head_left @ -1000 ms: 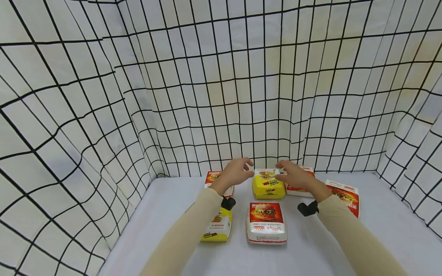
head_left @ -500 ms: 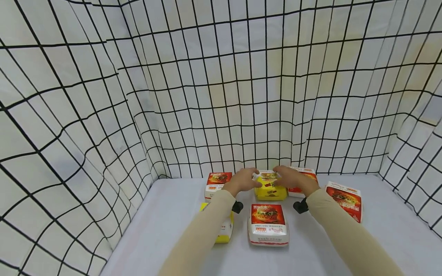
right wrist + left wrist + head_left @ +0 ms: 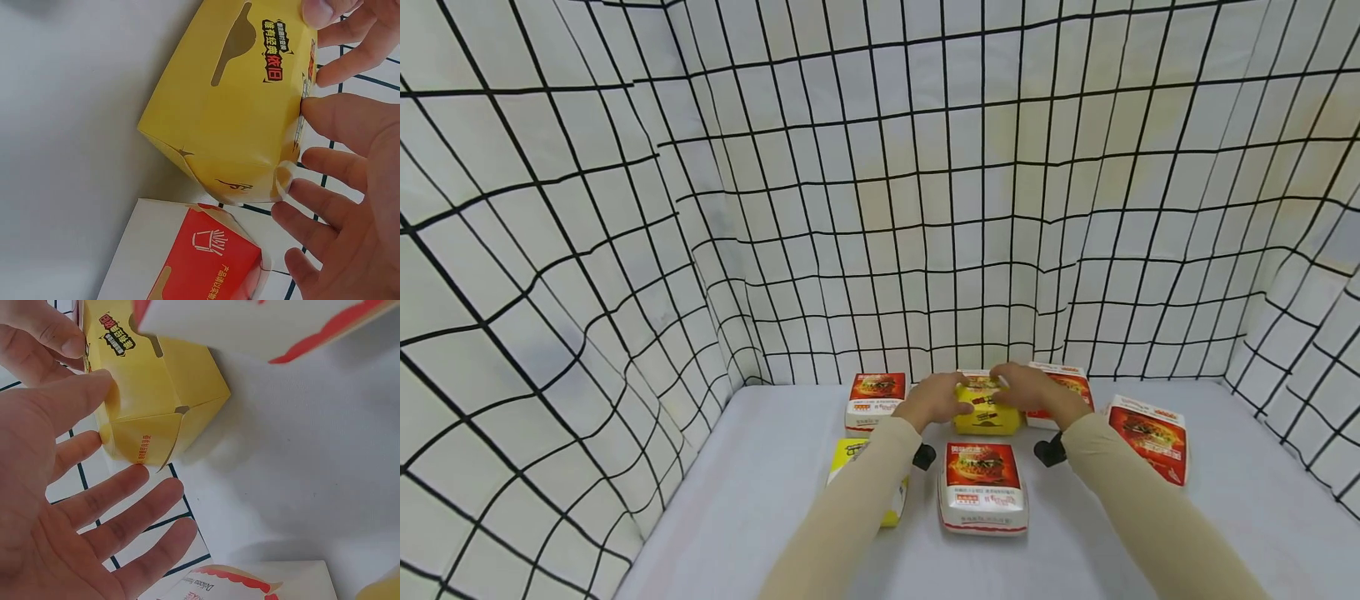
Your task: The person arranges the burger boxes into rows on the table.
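Observation:
A yellow burger box [image 3: 987, 412] stands at the back middle of the table, between both hands. My left hand [image 3: 934, 400] holds its left end: in the left wrist view the thumb presses the upper edge and the index finger lies at the corner, the other fingers spread. My right hand [image 3: 1030, 390] holds the right end; in the right wrist view its thumb rests on the edge and its fingertips are at the lid corner. The box's lid [image 3: 297, 106] looks closed, its far side hidden. A red-and-white burger box [image 3: 1060, 396] sits right beside it.
Another red-and-white burger box [image 3: 981, 492] stands in front, one [image 3: 876, 400] at back left and one [image 3: 1148, 437] tilted at far right. A second yellow box [image 3: 846, 454] is partly behind the left sleeve. A white, black-lined net wall [image 3: 880, 208] surrounds the white table [image 3: 737, 483].
Both hands have come down and closer together onto the ends of the yellow burger box. The boxes themselves look unmoved; the head view has shifted slightly.

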Demonstrator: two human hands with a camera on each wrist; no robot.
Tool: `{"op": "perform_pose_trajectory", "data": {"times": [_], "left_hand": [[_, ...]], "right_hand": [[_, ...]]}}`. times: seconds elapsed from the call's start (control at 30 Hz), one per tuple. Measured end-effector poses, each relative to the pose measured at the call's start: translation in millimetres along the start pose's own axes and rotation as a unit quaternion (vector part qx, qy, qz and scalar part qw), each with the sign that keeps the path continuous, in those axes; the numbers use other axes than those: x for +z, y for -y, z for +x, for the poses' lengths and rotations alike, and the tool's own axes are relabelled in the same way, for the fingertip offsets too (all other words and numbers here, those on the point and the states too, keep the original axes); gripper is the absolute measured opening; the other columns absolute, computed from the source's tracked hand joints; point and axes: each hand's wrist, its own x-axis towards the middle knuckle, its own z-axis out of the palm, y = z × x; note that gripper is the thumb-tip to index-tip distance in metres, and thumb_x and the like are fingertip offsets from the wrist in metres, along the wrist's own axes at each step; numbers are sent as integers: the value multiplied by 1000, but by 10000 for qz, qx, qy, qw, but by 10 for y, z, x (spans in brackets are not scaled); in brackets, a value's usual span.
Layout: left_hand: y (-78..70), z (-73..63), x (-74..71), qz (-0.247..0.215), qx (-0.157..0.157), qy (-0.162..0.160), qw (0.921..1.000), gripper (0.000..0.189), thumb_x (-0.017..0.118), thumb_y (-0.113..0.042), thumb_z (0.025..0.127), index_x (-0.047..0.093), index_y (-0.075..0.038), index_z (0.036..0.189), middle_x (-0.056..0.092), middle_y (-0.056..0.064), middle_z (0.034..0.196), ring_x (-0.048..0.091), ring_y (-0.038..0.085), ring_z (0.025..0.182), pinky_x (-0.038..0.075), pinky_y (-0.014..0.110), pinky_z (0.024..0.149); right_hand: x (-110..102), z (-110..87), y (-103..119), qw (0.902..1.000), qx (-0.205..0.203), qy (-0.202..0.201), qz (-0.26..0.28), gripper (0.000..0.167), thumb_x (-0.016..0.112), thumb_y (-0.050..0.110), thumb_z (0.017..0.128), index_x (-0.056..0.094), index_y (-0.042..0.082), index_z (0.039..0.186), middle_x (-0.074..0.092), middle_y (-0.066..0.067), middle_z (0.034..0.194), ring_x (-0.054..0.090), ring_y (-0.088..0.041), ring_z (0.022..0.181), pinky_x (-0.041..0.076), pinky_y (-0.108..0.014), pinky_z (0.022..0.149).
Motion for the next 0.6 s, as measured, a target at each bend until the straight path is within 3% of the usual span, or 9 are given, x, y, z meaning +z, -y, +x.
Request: {"op": "perform_pose_trajectory", "data": {"times": [0.3, 0.6], "left_hand": [[49, -11, -42, -140, -24, 77, 9999, 52, 69, -36, 98, 56, -22, 147, 61, 4, 146, 58, 28, 133, 51, 47, 105], [45, -12, -65, 38, -63, 97, 9999, 51, 70, -35, 97, 57, -23, 145, 64, 4, 142, 61, 26, 129, 52, 44, 102]], "right_hand": [[11, 15, -14, 9996, -267, -95, 92, 45, 67, 22, 98, 58, -1, 136, 54, -27, 143, 52, -46, 134, 43, -61, 109], [26, -12, 9, 9994, -79, -13, 329, 51, 70, 24, 97, 55, 0, 139, 52, -27, 148, 49, -45, 137, 40, -62, 113]]}}
